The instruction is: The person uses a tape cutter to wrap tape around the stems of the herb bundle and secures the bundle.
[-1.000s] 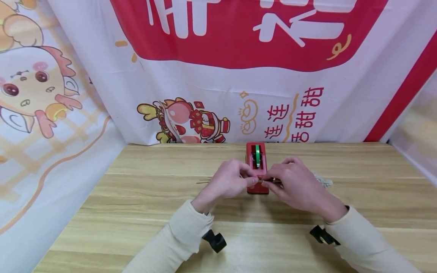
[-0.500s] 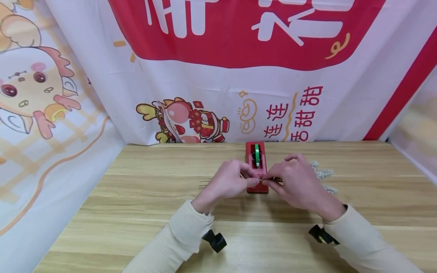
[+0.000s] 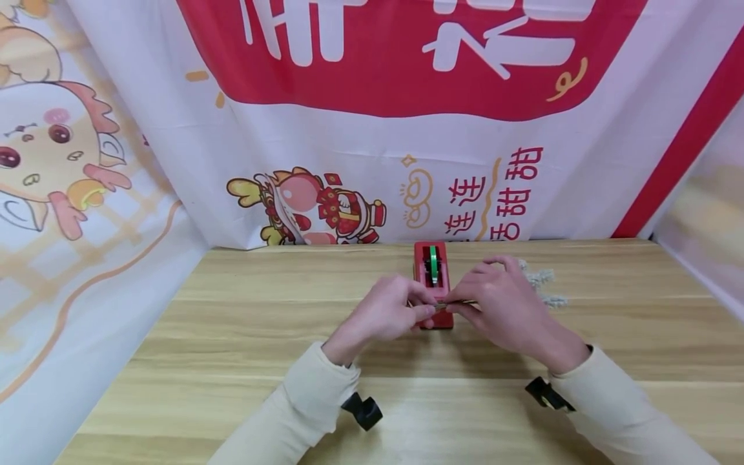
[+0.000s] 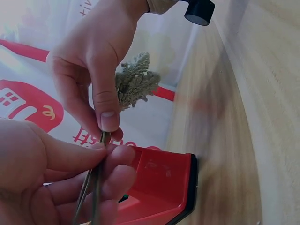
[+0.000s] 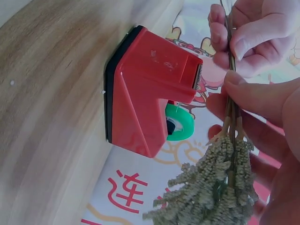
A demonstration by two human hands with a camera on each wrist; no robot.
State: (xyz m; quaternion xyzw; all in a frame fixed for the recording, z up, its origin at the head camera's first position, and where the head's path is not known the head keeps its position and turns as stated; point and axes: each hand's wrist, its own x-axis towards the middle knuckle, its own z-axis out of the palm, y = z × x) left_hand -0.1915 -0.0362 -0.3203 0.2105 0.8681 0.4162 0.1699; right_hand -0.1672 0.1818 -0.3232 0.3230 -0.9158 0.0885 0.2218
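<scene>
Both hands hold one small bunch of dried-looking flowers, with grey-green fluffy heads and thin dark stems. My left hand pinches the stems between thumb and fingers. Just beside it, my right hand grips the same stems below the heads, its thumb lying along them in the right wrist view. The fingertips of the two hands nearly meet. Behind and below them stands a red tape dispenser with a green tape roll and a toothed cutter; in the head view the hands overlap its front end.
The dispenser stands on a wooden table near its back edge. A white cloth with red print hangs behind the table, and patterned cloth hangs at the left. A black camera mount sits under the left wrist.
The stem ends that showed left of my left wrist are now out of sight. More flower heads show beyond my right hand than one second ago. Both hands stay over the dispenser's front.
</scene>
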